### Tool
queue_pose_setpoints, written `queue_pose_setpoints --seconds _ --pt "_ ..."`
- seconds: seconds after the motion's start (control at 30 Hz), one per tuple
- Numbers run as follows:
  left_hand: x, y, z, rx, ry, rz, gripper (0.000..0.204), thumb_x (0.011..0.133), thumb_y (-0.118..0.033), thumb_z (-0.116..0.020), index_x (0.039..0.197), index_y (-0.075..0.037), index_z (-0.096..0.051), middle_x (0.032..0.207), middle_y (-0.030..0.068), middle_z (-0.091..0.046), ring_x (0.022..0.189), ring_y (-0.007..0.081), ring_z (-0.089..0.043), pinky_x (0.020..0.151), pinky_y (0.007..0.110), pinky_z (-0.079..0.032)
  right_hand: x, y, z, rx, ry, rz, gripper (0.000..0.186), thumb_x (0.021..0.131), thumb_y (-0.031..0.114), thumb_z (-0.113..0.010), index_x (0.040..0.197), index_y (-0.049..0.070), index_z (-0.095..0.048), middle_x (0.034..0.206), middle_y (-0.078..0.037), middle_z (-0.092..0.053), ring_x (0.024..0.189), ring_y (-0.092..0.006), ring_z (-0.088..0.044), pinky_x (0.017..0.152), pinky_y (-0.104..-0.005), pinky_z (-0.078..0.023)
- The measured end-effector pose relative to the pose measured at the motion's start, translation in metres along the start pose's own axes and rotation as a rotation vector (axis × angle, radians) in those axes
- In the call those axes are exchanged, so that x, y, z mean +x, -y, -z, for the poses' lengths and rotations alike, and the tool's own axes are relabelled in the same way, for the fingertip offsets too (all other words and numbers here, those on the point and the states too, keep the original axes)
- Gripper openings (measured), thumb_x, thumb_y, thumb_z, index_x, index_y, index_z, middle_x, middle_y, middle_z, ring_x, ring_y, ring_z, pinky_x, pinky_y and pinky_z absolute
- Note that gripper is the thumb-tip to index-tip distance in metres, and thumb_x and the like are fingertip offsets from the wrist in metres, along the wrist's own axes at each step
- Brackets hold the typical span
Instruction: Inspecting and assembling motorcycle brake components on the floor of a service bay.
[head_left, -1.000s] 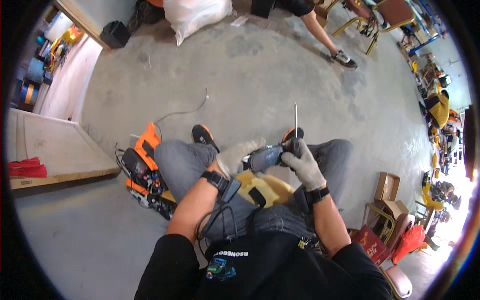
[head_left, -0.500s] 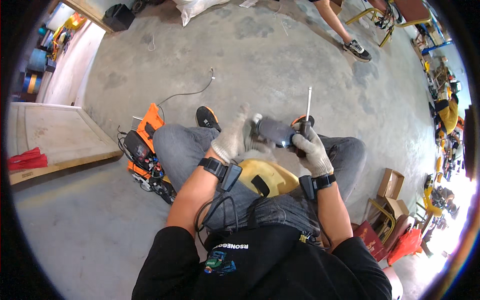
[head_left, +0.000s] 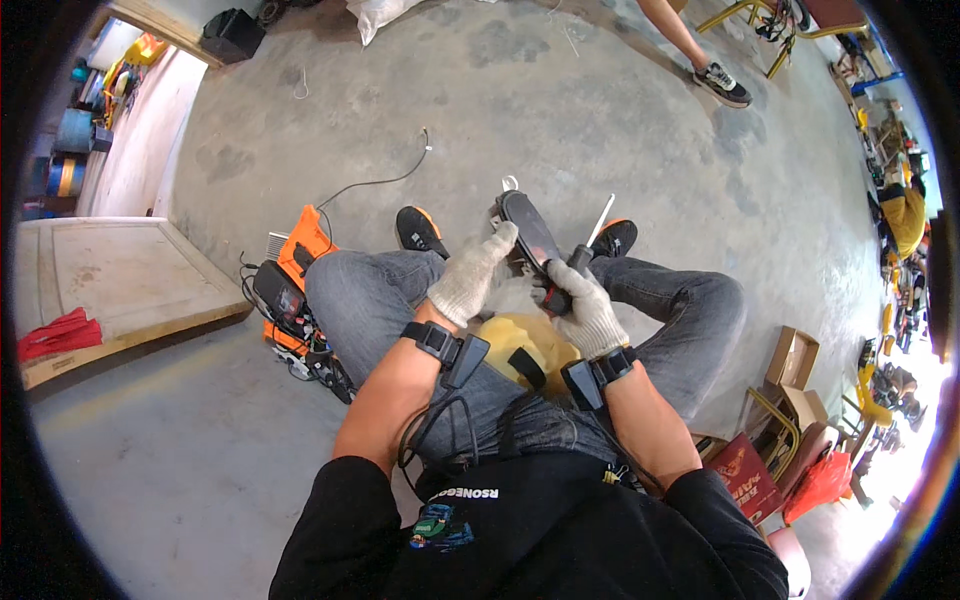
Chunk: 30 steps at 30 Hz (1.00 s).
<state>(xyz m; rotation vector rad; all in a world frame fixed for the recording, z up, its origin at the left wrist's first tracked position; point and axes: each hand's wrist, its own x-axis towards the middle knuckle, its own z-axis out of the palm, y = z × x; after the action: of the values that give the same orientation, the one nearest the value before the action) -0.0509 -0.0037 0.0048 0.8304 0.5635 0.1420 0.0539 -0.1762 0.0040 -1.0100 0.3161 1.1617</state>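
Right hand [head_left: 587,312]: closed, gripping a screwdriver [head_left: 579,259] and steadying the near end of a dark elongated tool [head_left: 530,226] at once. Left hand [head_left: 474,272]: up against the tool's left side, fingers partly curled; can't tell if it's really gripping or just touching.

Tool sits between the knees, held up over the floor [head_left: 340,150], far end tilted up-left, pale metal tip [head_left: 510,184] pointing away from the body. Yellow seat [head_left: 520,345] is just behind it, between the thighs. Screwdriver shaft points away too, up-right, not touching the tool body as far as I can see.

Handling notes, my judgement: right is doing two jobs, so let the left carry the tool's weight with a full wrap, not fingertips. Gloves on a smooth shell could slip. Keep the screwdriver tip angled off the left fingers. Resting the tool on a thigh would steady it. Watch the loose wrist cable [head_left: 440,432] by the left forearm; it could snag.

Orange machine [head_left: 305,245] is on the floor beside the left knee, well apart from the tool. Red cloth lies at the panel's [head_left: 130,270] near-left corner.
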Motion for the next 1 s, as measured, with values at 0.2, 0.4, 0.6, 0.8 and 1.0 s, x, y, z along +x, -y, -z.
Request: queue_pose_setpoints --seconds 0.2,0.4,0.6,0.8,1.0 --pt "0.006 -0.009 -0.004 -0.381 -0.096 -0.035 0.061 0.112 -0.051 -0.047 0.152 -0.004 -0.049 0.139 0.017 -0.065 0.125 0.0283 -0.064 0.107 0.043 -0.053 -0.004 -0.013 -0.039 0.044 0.013 -0.156 0.027 0.102 0.014 -0.069 0.124 0.004 -0.058 0.1 -0.009 -0.068 0.081 -0.0181 -0.068 0.069 -0.0342 -0.06" --pt "-0.004 -0.025 0.002 -0.072 -0.4 -0.031 0.033 0.107 -0.029 -0.063 0.128 -0.004 -0.058 0.106 0.0107 -0.071 0.097 0.0234 -0.075 0.078 0.038 -0.064 0.009 -0.012 -0.035 -0.411 0.176 -0.131 0.031 0.1 0.025 -0.071 0.12 0.004 -0.06 0.095 -0.003 -0.064 0.076 -0.0118 -0.061 0.066 -0.0271 -0.052" --pt "-0.02 -0.028 0.046 -0.058 -0.527 0.062 0.033 0.105 -0.021 -0.063 0.129 0.0 -0.056 0.108 0.0156 -0.069 0.091 0.0305 -0.076 0.077 0.044 -0.068 0.066 -0.011 0.019 -0.873 0.027 -0.263 0.049 0.101 0.047 -0.06 0.112 -0.001 -0.066 0.091 -0.007 -0.066 0.076 -0.0146 -0.061 0.069 -0.0321 -0.05" --pt "-0.02 -0.042 0.032 0.084 -0.571 0.048 0.065 0.098 -0.006 -0.061 0.156 -0.008 -0.032 0.123 0.0161 -0.063 0.097 0.0311 -0.074 0.079 0.042 -0.067 0.131 -0.031 0.073 -1.091 0.01 -0.323 0.047 0.099 0.041 -0.058 0.101 -0.006 -0.068 0.076 -0.013 -0.068 0.065 -0.023 -0.065 0.065 -0.0384 -0.053" --pt "-0.025 -0.047 0.034 0.401 -0.557 0.103 0.039 0.101 -0.008 -0.06 0.14 -0.005 -0.063 0.107 0.0075 -0.07 0.088 0.0137 -0.068 0.076 0.029 -0.058 0.171 -0.067 0.077 -1.309 0.102 -0.445 0.048 0.095 0.04 -0.06 0.101 -0.006 -0.071 0.073 -0.015 -0.068 0.062 -0.025 -0.066 0.061 -0.0423 -0.053"
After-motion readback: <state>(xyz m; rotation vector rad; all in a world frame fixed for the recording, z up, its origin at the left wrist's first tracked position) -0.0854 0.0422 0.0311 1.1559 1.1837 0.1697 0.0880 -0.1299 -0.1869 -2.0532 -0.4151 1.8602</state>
